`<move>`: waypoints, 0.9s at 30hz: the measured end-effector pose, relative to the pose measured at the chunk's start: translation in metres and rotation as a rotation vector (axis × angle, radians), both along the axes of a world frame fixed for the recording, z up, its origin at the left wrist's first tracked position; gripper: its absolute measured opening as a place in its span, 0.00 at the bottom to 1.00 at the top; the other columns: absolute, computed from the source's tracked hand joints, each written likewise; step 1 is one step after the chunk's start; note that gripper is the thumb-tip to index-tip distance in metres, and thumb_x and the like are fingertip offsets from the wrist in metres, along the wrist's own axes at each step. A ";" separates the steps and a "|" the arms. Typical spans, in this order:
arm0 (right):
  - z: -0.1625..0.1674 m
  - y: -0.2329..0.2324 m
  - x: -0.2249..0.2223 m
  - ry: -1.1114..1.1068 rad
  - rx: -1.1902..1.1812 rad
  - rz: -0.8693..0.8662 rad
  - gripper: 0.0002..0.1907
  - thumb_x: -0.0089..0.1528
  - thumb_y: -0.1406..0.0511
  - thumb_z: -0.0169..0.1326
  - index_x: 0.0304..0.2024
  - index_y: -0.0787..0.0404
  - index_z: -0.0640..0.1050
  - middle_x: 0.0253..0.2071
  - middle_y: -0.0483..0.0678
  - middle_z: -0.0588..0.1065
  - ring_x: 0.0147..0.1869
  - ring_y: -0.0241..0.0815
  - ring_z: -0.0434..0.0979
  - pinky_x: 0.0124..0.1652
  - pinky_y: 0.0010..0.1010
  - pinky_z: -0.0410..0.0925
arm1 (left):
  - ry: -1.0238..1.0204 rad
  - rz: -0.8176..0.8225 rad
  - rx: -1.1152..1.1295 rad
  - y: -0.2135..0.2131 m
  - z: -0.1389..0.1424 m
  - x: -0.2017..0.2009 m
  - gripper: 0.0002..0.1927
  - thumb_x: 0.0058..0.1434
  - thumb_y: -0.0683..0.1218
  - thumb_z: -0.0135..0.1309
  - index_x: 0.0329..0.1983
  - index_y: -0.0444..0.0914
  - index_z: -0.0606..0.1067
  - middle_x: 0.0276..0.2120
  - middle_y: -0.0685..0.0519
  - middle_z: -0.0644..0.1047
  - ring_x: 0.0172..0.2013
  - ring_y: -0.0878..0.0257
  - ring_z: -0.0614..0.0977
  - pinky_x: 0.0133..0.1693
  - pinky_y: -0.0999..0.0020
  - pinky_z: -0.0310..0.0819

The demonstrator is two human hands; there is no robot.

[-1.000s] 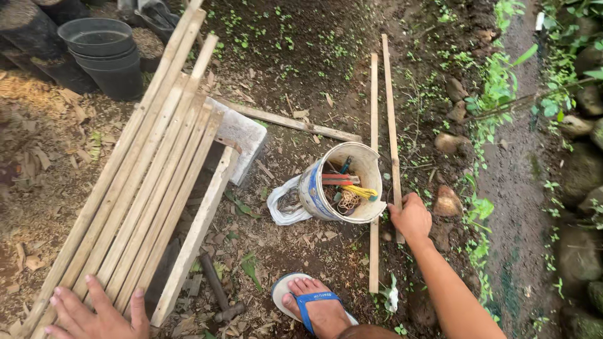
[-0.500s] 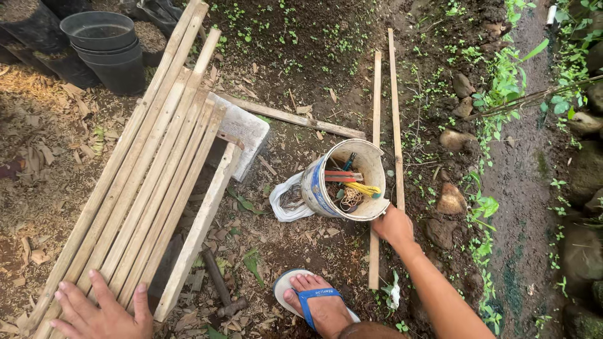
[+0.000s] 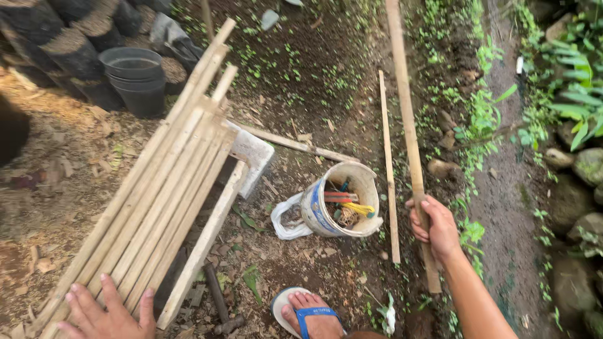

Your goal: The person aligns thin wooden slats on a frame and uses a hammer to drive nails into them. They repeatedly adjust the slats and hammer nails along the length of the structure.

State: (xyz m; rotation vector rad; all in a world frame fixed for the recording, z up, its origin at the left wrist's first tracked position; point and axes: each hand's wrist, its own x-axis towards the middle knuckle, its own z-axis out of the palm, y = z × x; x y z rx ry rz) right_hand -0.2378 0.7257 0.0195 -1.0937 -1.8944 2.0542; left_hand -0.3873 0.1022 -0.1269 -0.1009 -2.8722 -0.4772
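Lifted off the ground — bamboo stick [image 3: 407, 119] gripped in right hand [image 3: 435, 227].

Head-worn view, steeply down, near

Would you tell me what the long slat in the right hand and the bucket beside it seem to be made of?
Slat gripped by the right hand: probably split bamboo, judging by its pale tan, matte, bare look. Bucket: likely plastic, with a smooth off-white wall, a blue band and dirt smears.
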 end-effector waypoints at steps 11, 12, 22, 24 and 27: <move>0.043 -0.068 -0.130 0.086 0.402 0.854 0.18 0.67 0.61 0.52 0.48 0.68 0.84 0.30 0.43 0.74 0.27 0.31 0.68 0.25 0.23 0.62 | -0.034 0.333 0.581 -0.027 0.068 0.042 0.30 0.67 0.54 0.52 0.68 0.33 0.67 0.64 0.35 0.70 0.65 0.42 0.70 0.65 0.52 0.60; 0.045 -0.079 -0.143 0.239 0.593 0.967 0.14 0.67 0.62 0.55 0.46 0.67 0.84 0.39 0.42 0.81 0.33 0.30 0.76 0.30 0.21 0.69 | 0.008 0.326 0.760 -0.033 0.069 0.049 0.28 0.69 0.53 0.50 0.67 0.33 0.68 0.59 0.39 0.75 0.59 0.49 0.75 0.60 0.57 0.66; 0.027 -0.227 -0.237 0.008 1.215 1.617 0.24 0.56 0.54 0.65 0.56 0.43 0.83 0.27 0.42 0.74 0.21 0.34 0.70 0.22 0.33 0.68 | -0.548 0.627 1.115 -0.044 0.034 0.204 0.20 0.71 0.53 0.50 0.29 0.35 0.78 0.18 0.58 0.71 0.21 0.69 0.68 0.26 0.72 0.62; 0.013 -0.228 -0.245 -0.053 1.211 1.557 0.23 0.56 0.53 0.65 0.54 0.42 0.84 0.28 0.40 0.75 0.21 0.34 0.71 0.23 0.34 0.68 | -0.583 0.589 1.139 -0.034 0.032 0.220 0.17 0.69 0.52 0.52 0.31 0.36 0.78 0.19 0.58 0.72 0.23 0.70 0.69 0.27 0.72 0.64; -0.001 -0.217 -0.259 0.282 1.036 1.604 0.21 0.56 0.54 0.63 0.50 0.47 0.84 0.27 0.41 0.73 0.22 0.32 0.69 0.24 0.29 0.67 | -0.513 0.560 1.182 -0.023 0.035 0.224 0.14 0.67 0.51 0.55 0.34 0.36 0.78 0.22 0.59 0.74 0.25 0.72 0.72 0.29 0.73 0.67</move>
